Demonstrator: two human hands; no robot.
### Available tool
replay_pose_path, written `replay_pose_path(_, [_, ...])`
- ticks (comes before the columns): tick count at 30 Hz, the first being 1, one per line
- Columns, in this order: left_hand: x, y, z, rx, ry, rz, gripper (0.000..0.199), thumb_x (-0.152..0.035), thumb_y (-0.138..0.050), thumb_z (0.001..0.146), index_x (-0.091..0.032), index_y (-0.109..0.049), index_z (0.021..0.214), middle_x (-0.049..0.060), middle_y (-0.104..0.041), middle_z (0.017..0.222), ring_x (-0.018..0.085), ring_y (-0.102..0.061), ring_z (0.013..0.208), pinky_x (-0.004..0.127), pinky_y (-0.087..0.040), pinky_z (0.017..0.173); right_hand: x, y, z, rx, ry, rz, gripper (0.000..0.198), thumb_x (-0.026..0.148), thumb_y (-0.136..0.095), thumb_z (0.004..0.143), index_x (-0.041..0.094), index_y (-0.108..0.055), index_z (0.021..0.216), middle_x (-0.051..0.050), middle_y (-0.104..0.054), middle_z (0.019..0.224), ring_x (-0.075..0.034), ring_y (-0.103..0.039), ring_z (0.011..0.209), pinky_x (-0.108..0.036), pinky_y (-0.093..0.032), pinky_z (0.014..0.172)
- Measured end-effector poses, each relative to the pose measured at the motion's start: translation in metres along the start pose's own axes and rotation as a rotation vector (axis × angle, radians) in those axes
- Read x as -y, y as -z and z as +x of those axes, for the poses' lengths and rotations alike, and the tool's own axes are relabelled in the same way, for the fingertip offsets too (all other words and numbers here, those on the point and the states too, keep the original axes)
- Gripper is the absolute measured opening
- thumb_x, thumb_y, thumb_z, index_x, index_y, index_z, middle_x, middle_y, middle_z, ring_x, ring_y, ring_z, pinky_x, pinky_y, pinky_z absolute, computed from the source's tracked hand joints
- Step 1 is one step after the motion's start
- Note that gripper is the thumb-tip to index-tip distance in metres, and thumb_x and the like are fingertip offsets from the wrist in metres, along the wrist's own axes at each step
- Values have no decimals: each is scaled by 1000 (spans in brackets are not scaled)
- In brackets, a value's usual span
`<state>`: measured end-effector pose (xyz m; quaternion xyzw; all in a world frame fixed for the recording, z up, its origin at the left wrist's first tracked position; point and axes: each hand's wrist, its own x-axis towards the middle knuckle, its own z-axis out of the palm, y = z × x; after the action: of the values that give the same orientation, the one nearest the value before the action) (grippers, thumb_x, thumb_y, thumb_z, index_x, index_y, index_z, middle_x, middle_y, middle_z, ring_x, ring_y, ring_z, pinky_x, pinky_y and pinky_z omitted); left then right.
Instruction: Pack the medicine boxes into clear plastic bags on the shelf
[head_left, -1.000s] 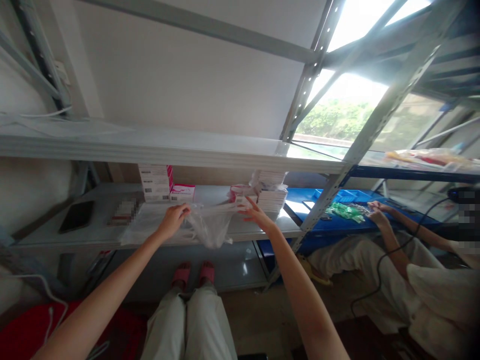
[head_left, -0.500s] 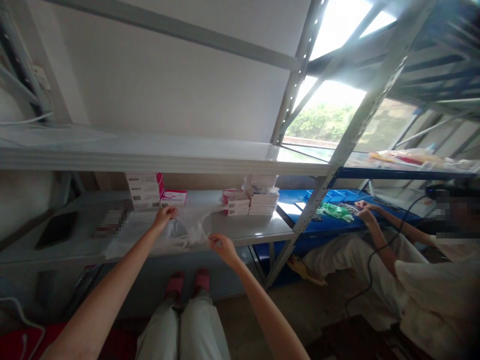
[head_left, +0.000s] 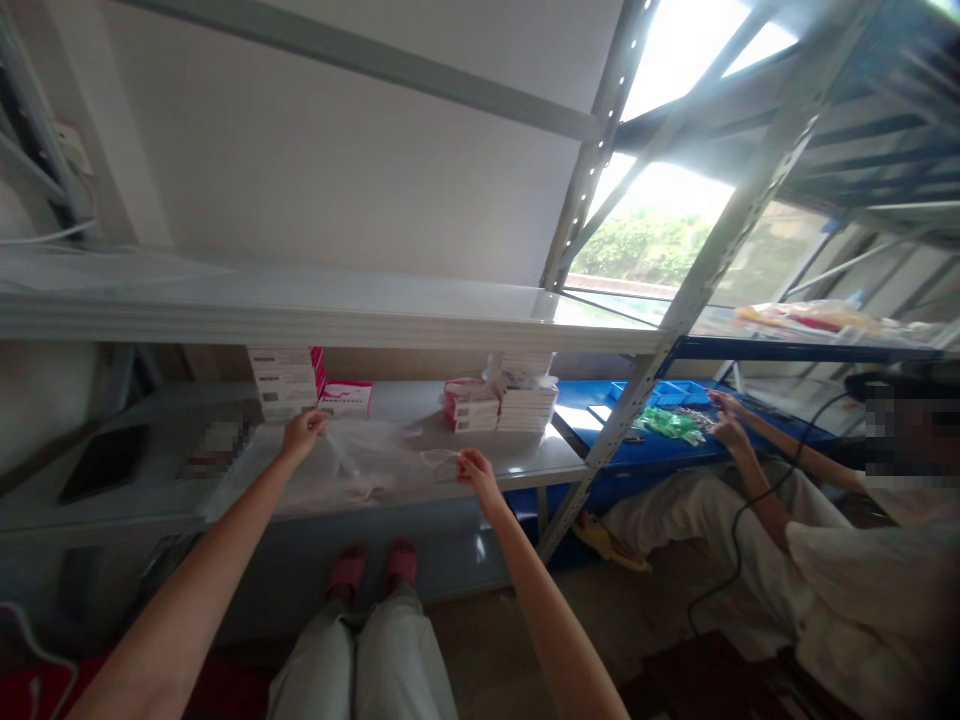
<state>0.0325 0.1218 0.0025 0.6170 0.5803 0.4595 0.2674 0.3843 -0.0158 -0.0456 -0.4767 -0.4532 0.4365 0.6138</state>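
Though bunched earlier, bag [head_left: 375, 455] now wider

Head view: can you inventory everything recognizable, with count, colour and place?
upper shelf: one, pale grey, across the middle
lower shelf: one, grey, beneath it
plastic bag: one, clear, over lower shelf
boxes: several, white and pink, lower shelf's back
flat object: one, black, lower shelf's left
blue tabletop: one, blue, right
tray: one, blue, on tabletop
bundle: one, green, on tabletop
window: one, bright, upper right
co-worker: one, light clothing, far right
slippers: two, pink, below
left hand: one, bare, bag's left
right hand: one, bare, bag's right
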Motion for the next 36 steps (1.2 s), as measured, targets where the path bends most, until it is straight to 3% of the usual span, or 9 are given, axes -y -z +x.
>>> replay_pose_path(3, [-19,-16,-29,-234,-117,160,36,-37,-55,75,-14,-55,102,14,-59,108,27,-54,105,39,-44,86,2,-4,-4,4,-58,79,42,50,-72,55,20,-58,81,1,-58,66,-15,-57,65,-29,-52,60])
replay_pose_path(5, [-32,-22,-60,-322,-241,367,40,-47,-50,81,-13,-54,102,16,-56,111,28,-53,106,38,-44,84,1,-5,-7,21,-75,90,40,49,-74,56,20,-60,81,1,-60,67,-15,-60,67,-31,-52,65])
replay_pose_path(9, [-44,-25,-123,11,-305,716,44,-60,-47,82,-18,-59,72,7,-63,80,22,-61,78,31,-42,72,-1,-4,-12,26,-89,104,40,46,-78,55,20,-62,80,0,-63,69,-16,-62,70,-33,-51,74])
replay_pose_path(12, [-41,-28,-147,195,-281,730,38,-56,-57,78,-19,-64,70,5,-68,77,21,-63,78,27,-40,70,-3,-5,-14,11,-82,129,40,45,-80,53,20,-62,78,0,-64,72,-18,-63,73,-36,-50,79])
replay_pose_path(16, [-35,-29,-148,225,-192,575,23,-41,-56,83,-23,-69,84,2,-72,88,18,-65,84,24,-40,68,-3,-7,-19,49,-72,108,40,45,-80,54,21,-63,81,1,-64,72,-18,-63,74,-35,-50,79])
replay_pose_path(21, [-32,-26,-135,214,-37,484,38,-55,-58,76,-22,-69,90,3,-73,89,22,-66,87,24,-42,66,-2,-5,-24,93,-66,87,42,46,-80,55,21,-63,85,0,-65,75,-19,-63,75,-34,-50,79])
replay_pose_path(24, [-28,-28,-131,203,-51,440,32,-49,-55,79,-22,-70,89,3,-73,88,21,-66,84,24,-43,67,-5,-6,-25,76,-83,120,43,47,-80,54,21,-63,84,0,-65,75,-18,-63,76,-36,-50,80])
replay_pose_path(29, [-26,-27,-123,310,-131,339,33,-44,-48,82,-21,-71,77,3,-72,74,20,-65,72,25,-41,63,-7,-3,-25,72,-64,117,42,44,-81,52,21,-64,84,0,-66,75,-18,-64,75,-34,-50,78])
replay_pose_path(36, [-17,10,-109,320,-154,445,30,-40,-49,78,-22,-71,67,4,-71,70,22,-64,70,26,-36,61,-5,23,-11,-66,2,-79,44,53,-78,47,18,-65,70,-3,-65,61,-20,-62,61,-35,-51,65])
